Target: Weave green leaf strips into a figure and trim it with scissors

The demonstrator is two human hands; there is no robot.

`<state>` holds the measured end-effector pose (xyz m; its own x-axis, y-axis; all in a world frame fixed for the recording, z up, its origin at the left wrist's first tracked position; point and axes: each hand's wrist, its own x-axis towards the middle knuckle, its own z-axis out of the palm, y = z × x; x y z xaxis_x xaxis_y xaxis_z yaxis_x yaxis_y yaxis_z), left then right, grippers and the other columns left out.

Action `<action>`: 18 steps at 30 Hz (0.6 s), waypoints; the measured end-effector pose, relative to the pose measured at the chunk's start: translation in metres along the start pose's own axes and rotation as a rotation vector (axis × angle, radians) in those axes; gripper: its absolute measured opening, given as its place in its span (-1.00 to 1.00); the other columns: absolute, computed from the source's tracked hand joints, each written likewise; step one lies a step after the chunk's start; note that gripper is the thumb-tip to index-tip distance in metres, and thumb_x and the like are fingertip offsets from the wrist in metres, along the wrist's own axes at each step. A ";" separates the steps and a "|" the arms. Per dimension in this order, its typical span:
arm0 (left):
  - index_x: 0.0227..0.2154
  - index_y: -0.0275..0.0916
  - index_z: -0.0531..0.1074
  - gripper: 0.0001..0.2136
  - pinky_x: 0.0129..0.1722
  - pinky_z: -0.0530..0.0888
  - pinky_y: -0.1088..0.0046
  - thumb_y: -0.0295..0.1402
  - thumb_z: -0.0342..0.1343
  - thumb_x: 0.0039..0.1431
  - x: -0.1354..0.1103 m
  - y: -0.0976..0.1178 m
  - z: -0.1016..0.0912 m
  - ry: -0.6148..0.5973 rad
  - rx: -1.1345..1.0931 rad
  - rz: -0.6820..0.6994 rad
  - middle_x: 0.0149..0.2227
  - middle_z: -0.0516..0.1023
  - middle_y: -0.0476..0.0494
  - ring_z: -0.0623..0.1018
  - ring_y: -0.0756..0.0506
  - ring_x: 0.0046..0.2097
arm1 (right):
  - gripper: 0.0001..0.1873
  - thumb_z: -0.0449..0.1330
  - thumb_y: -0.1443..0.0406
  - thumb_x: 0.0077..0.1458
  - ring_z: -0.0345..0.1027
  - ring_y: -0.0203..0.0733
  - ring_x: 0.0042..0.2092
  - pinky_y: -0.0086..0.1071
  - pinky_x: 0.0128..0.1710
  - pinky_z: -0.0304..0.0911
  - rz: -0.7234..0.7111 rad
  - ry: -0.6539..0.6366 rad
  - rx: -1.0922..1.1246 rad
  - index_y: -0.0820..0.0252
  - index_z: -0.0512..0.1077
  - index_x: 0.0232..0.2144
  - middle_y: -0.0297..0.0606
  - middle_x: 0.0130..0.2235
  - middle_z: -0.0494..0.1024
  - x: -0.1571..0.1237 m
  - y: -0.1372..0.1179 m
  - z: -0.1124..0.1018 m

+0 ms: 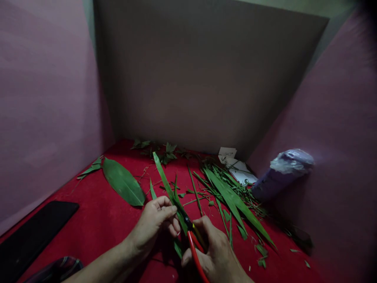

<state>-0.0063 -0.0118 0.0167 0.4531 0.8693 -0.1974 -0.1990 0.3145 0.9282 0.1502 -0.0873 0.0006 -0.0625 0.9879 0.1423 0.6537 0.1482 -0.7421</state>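
Observation:
My left hand [157, 220] pinches a long narrow green leaf [165, 181] that slants up and away from me over the red cloth [100, 220]. My right hand [216, 251] is closed round red-handled scissors [193, 241], whose blades meet the leaf just beside my left fingers. Both hands are low in the view, close together near the front edge.
A broad green leaf [123, 181] lies to the left. A heap of long leaves and trimmings [232, 196] spreads to the right, with leaf scraps at the back. A purple wrapped bundle [279, 173], white paper [235, 165] and a black flat object [32, 232] sit at the edges. Pink walls enclose the space.

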 end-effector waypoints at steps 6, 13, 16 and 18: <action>-0.54 -0.28 0.20 -0.86 -0.66 0.29 0.60 -0.37 0.01 0.04 0.000 -0.004 -0.001 -0.022 -0.017 0.000 -0.67 0.49 -0.12 0.40 0.04 -0.69 | -0.71 0.21 0.21 -0.12 0.18 -0.34 -0.55 -0.53 -0.57 0.10 -0.039 0.008 -0.003 0.19 0.21 -0.38 -0.39 -0.53 0.39 0.000 0.002 0.001; -0.55 -0.28 0.20 -0.86 -0.67 0.29 0.60 -0.37 0.02 0.04 -0.001 -0.003 0.000 -0.023 -0.021 -0.012 -0.68 0.48 -0.10 0.39 0.05 -0.69 | -0.71 0.18 0.15 -0.09 0.24 -0.32 -0.55 -0.51 -0.57 0.14 -0.045 0.006 0.022 0.19 0.21 -0.38 -0.36 -0.54 0.42 0.000 0.003 0.002; -0.55 -0.28 0.21 -0.85 -0.67 0.29 0.61 -0.36 0.05 0.01 -0.001 -0.002 0.001 -0.024 -0.028 -0.018 -0.70 0.45 -0.07 0.38 0.05 -0.70 | -0.73 0.17 0.17 -0.08 0.27 -0.31 -0.55 -0.51 -0.56 0.16 -0.043 0.014 0.047 0.19 0.21 -0.38 -0.37 -0.55 0.43 -0.001 0.002 0.002; -0.56 -0.28 0.22 -0.84 -0.67 0.30 0.60 -0.35 0.07 0.00 -0.001 -0.002 0.001 -0.034 -0.027 -0.021 -0.71 0.45 -0.06 0.39 0.05 -0.69 | -0.74 0.18 0.18 -0.07 0.30 -0.31 -0.55 -0.51 -0.54 0.18 -0.041 0.009 0.078 0.18 0.21 -0.38 -0.37 -0.55 0.44 -0.001 0.001 0.002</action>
<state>-0.0052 -0.0141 0.0154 0.4868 0.8491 -0.2050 -0.2128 0.3429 0.9149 0.1496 -0.0876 -0.0015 -0.0811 0.9804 0.1795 0.5896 0.1924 -0.7844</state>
